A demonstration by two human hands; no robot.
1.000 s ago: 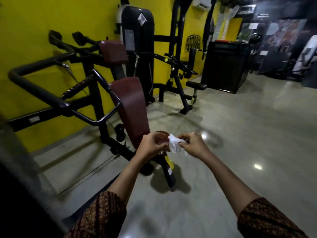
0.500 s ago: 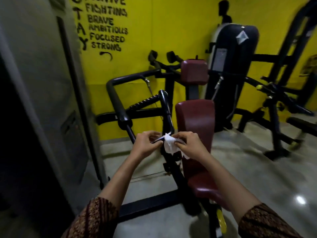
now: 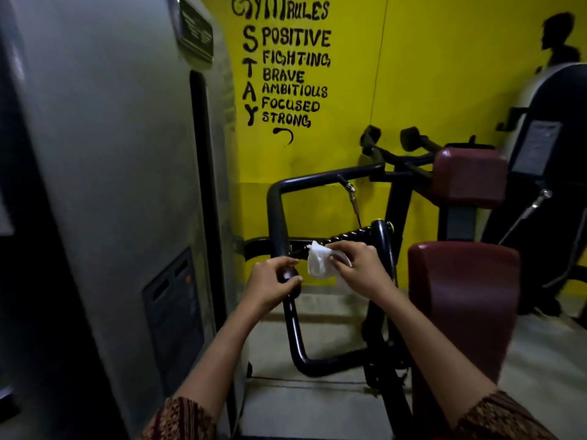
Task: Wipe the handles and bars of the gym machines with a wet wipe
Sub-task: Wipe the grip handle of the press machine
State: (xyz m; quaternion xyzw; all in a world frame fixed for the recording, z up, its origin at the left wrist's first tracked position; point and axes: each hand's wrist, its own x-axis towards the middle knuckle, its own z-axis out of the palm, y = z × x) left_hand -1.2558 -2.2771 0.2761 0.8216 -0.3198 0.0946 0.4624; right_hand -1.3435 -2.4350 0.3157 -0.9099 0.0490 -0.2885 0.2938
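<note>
The room had a yellow wall (image 3: 413,74) painted with black gym-rules lettering, and a pale grey floor (image 3: 317,408). A tall grey machine cover (image 3: 111,154) stood at the left. One black tubular bar (image 3: 276,211) looped in front, beside two maroon pads (image 3: 463,296). Two hands showed. The left hand (image 3: 273,282) was curled round the bar's joint, and the right hand (image 3: 359,269) pinched the single white wet wipe (image 3: 319,263) just beside it, near a ribbed handle (image 3: 349,235).

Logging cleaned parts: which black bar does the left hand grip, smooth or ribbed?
The smooth black tubular bar: the left hand curls round it. The ribbed black handle lies behind the white wet wipe in the right hand.
</note>
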